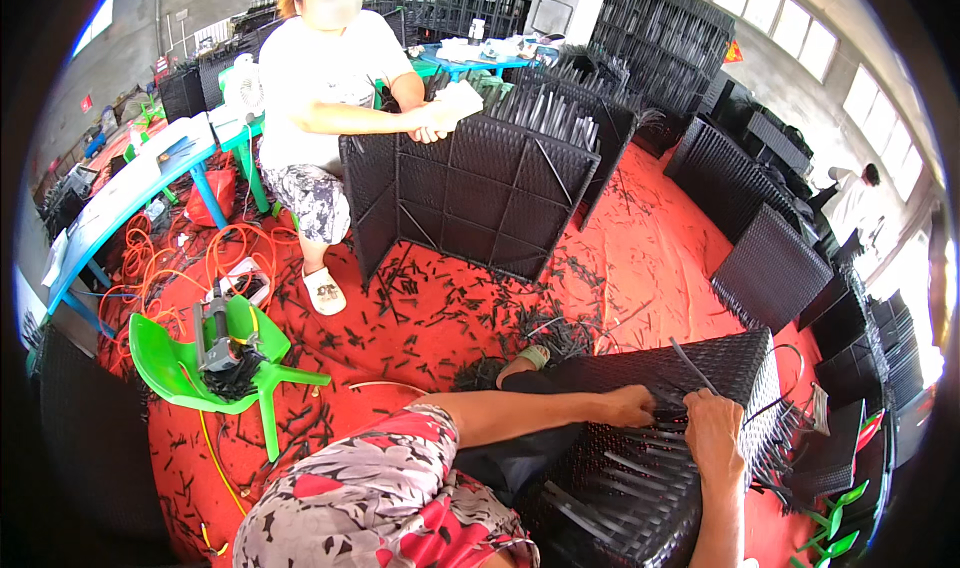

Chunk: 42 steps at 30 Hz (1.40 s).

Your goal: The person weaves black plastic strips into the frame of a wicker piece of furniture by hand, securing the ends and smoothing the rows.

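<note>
A black woven wicker panel (655,468) lies tilted across my lap, with rows of loose flat strips (625,476) sticking out of its weave. My left hand (629,406) is closed low against the weave; what its fingers hold is hidden. Close by on the right, my right hand (714,426) pinches a black flat strip (692,365) that rises above the panel's far edge. More strip ends fringe the panel's right side.
A green plastic stool (160,361) at the left carries a power tool (218,336) and strips. Orange hose (245,243) coils behind it. Another person (330,98) stands beyond a large woven piece (470,193), holding a pale block-like thing (460,98). Strip scraps litter the red floor covering (400,318).
</note>
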{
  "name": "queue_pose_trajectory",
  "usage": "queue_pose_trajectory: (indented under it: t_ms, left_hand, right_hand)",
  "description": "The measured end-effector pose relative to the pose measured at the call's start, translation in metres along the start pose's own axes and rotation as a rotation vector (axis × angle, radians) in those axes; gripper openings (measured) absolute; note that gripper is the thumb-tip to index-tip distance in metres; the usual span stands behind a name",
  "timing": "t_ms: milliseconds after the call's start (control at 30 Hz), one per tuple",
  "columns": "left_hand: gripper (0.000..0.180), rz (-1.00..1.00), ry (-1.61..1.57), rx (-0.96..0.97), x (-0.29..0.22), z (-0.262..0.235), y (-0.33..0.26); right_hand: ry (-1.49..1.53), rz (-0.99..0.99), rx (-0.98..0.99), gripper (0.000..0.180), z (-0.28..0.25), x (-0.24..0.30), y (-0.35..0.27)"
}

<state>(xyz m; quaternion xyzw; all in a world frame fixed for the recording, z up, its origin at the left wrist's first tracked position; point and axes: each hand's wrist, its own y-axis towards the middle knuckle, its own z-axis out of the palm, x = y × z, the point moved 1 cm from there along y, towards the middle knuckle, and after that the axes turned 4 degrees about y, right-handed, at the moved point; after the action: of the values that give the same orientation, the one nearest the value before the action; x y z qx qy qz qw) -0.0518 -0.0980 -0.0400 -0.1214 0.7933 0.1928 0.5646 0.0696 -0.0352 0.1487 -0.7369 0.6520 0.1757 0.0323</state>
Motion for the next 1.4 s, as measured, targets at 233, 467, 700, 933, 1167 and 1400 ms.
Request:
queue_pose_trajectory:
  t_ms: [233, 467, 700, 933, 1167, 1400]
  left_hand:
    - [0.025, -0.006, 0.842, 0.129, 0.157, -0.095, -0.123]
    - [0.025, -0.330, 0.533, 0.041, 0.159, -0.121, -0.225]
    - [0.017, -0.213, 0.658, -0.451, 0.117, -0.116, -0.199]
    - [0.011, 0.223, 0.195, -0.355, -0.049, -0.071, -0.082]
    - [0.031, -0.104, -0.607, -0.081, -0.134, -0.033, -0.028]
    - [0.024, -0.442, -1.031, -0.328, -0.116, -0.039, -0.008]
  right_hand:
    - [0.059, -0.075, -0.010, 0.007, 0.004, 0.005, -0.001]
    - [0.032, -0.047, 0.004, 0.004, -0.004, 0.004, -0.004]
    - [0.552, -0.002, -0.330, 0.009, -0.073, -0.014, -0.024]
    - [0.768, 0.604, -0.313, 0.012, -0.083, -0.062, -0.085]
    - [0.630, 0.453, -0.230, 0.012, -0.059, -0.051, -0.062]
    - [0.668, 0.367, -0.257, 0.017, -0.057, -0.043, -0.029]
